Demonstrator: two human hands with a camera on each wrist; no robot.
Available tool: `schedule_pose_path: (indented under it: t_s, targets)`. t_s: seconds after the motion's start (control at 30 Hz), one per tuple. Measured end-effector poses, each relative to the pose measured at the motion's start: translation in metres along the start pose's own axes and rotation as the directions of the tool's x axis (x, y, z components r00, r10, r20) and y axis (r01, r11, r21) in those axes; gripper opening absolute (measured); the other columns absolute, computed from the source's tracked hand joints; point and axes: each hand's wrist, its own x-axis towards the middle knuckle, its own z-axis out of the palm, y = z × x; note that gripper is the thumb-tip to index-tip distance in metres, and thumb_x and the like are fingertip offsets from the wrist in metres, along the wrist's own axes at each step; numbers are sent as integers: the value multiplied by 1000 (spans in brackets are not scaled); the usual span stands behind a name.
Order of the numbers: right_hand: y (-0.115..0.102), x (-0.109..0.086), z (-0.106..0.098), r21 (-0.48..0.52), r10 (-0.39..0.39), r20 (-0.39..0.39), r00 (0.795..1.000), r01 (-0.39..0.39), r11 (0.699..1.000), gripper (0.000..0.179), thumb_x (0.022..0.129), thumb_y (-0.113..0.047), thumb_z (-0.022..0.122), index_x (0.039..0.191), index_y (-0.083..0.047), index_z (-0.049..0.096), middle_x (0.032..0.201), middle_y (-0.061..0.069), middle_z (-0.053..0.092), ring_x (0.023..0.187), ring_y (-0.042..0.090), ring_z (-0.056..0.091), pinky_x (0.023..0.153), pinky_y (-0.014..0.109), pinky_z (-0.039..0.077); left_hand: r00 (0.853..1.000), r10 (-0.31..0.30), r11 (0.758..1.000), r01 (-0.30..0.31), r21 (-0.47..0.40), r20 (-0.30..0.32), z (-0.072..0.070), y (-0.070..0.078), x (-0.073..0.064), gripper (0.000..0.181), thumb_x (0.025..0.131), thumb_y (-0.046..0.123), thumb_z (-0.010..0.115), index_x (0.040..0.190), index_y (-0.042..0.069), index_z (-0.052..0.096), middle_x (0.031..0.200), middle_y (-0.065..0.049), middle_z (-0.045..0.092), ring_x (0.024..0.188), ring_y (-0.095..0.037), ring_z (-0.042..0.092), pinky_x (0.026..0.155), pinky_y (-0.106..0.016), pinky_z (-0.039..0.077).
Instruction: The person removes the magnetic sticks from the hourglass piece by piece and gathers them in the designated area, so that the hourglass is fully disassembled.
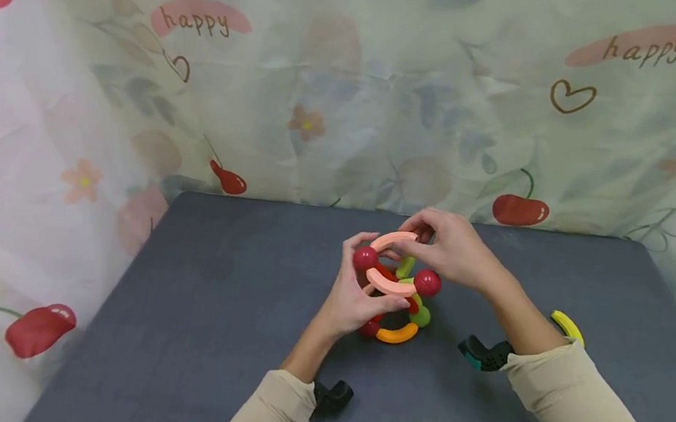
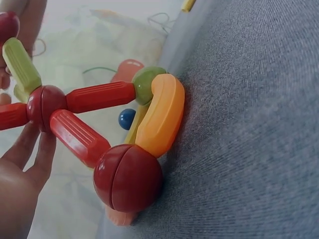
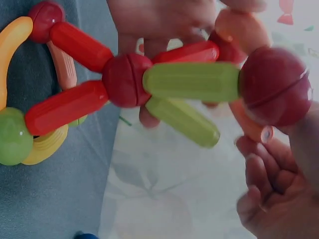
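Note:
A toy structure of magnetic balls and rods stands on the dark table, its orange curved rod (image 1: 396,333) at the bottom front. Red rods (image 2: 100,97) and light-green rods (image 3: 192,82) meet at a dark-red ball (image 3: 127,80) in its middle. Around the upper part, my left hand (image 1: 353,302) grips the structure, thumb beneath the front pink curved rod (image 1: 390,283). From the upper right, my right hand (image 1: 454,248) pinches another pink curved rod (image 1: 393,239), beside a dark-red ball (image 1: 365,258). Whether that rod touches the ball is hard to tell.
On the right of the table lies a yellow curved rod (image 1: 568,326), partly behind the right forearm. A blue ball (image 2: 127,119) sits beyond the structure. Black wrist cameras (image 1: 332,397) hang under both wrists. A printed curtain (image 1: 382,100) borders the table's back.

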Motion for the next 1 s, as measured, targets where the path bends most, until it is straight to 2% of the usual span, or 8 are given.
schedule_pose_path:
  t_s: [0.17, 0.37, 0.47, 0.6, 0.7, 0.8, 0.87, 1.0]
  targets:
    - [-8, -6, 1, -98, -42, -155, 987, 27, 995, 16, 92, -21, 77, 100, -8, 70, 92, 6, 68, 80, 19, 60, 69, 33, 52, 998, 60, 998, -60, -30, 9, 1, -4, 2, 88, 84, 34, 84, 141, 17, 18, 139, -20, 51, 125, -45, 53, 101, -30, 55]
    - [9, -17, -17, -40, 93, -267, 959, -108, 993, 21, 95, -25, 75, 106, -7, 70, 99, 9, 68, 81, 23, 64, 72, 37, 52, 999, 32, 999, -32, -23, 18, 1, -2, -1, 89, 85, 34, 82, 144, 21, 17, 142, -26, 48, 125, -50, 53, 103, -32, 55]
    - [37, -40, -31, -58, 138, -306, 942, -163, 985, 25, 96, -26, 73, 110, -5, 72, 100, 11, 67, 85, 21, 60, 74, 37, 48, 1000, -3, 1000, 3, -13, 17, 1, -1, -1, 93, 84, 38, 83, 148, 25, 17, 145, -24, 47, 123, -49, 54, 103, -35, 55]
    - [98, -92, -45, -119, 214, -308, 927, -260, 958, 28, 101, -27, 65, 116, -5, 76, 71, 8, 59, 59, 14, 44, 55, 30, 35, 998, -53, 999, 53, 14, 18, 1, 0, -1, 96, 80, 43, 84, 149, 30, 19, 149, -16, 47, 128, -47, 54, 106, -42, 54]
    - [141, -133, -49, -166, 311, -269, 911, -362, 917, 37, 104, -30, 59, 119, 1, 74, 66, 13, 58, 51, 16, 39, 50, 30, 29, 997, -76, 997, 76, 30, 19, 0, 0, -1, 97, 79, 40, 85, 150, 32, 20, 151, -14, 46, 131, -48, 53, 108, -47, 52]
    - [170, -166, -51, -182, 429, -246, 869, -476, 860, 48, 105, -36, 57, 121, 8, 69, 89, 28, 68, 68, 25, 54, 57, 31, 34, 995, -101, 994, 100, 37, 15, -1, 0, 0, 95, 82, 25, 86, 151, 32, 21, 152, -14, 47, 130, -45, 54, 109, -49, 51]
    - [182, -184, -50, -187, 507, -251, 825, -555, 811, 57, 104, -43, 56, 122, 10, 66, 107, 34, 67, 83, 36, 58, 63, 35, 39, 992, -124, 991, 123, 53, 6, 0, 0, 0, 94, 83, 12, 84, 153, 28, 23, 151, -15, 50, 127, -43, 57, 108, -48, 52]
    - [193, -203, -50, -181, 616, -231, 753, -655, 734, 64, 103, -51, 55, 123, 10, 63, 114, 36, 64, 96, 49, 58, 68, 44, 42, 980, -197, 971, 198, 137, -22, 0, -1, 3, 83, 87, 3, 79, 154, 21, 33, 147, -13, 58, 127, -33, 62, 106, -41, 54]
